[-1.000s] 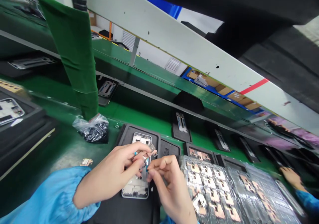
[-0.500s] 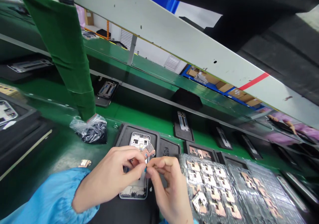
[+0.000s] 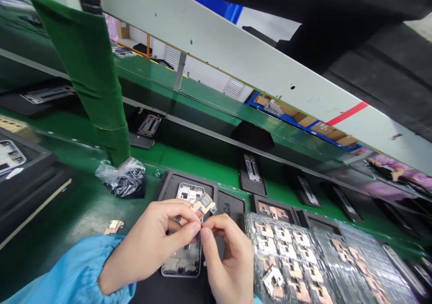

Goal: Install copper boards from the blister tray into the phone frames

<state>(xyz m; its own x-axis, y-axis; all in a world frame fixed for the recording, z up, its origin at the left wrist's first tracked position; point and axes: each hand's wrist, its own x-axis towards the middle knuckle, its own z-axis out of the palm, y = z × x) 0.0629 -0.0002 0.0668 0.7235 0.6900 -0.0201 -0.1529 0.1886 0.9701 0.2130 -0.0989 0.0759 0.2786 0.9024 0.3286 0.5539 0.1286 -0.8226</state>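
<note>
My left hand [image 3: 151, 243] is closed in a pinch on a small phone circuit board [image 3: 205, 203], which sticks out above the fingers with a metal card slot showing. Fingertip to fingertip with it, my right hand [image 3: 229, 254] pinches at the board's lower edge; whatever lies in that pinch is hidden. Both hands hover over a silver phone frame [image 3: 181, 268], partly covered by them. The frame lies on a black foam tray [image 3: 211, 190]. Left of my sleeve, another small board [image 3: 114, 226] rests on the green bench.
Clear plastic trays [image 3: 251, 232] of copper-coloured boards stand at right, with one board lying askew on top. A bag of black parts [image 3: 126, 180] is at left. Behind, phone frames on black pads [image 3: 252, 169] line a green belt. A white beam [image 3: 236, 65] crosses overhead.
The board in my left hand has turned to show more of its face. A blue bit between the fingertips is no longer visible. Pads on the belt appear slightly farther right.
</note>
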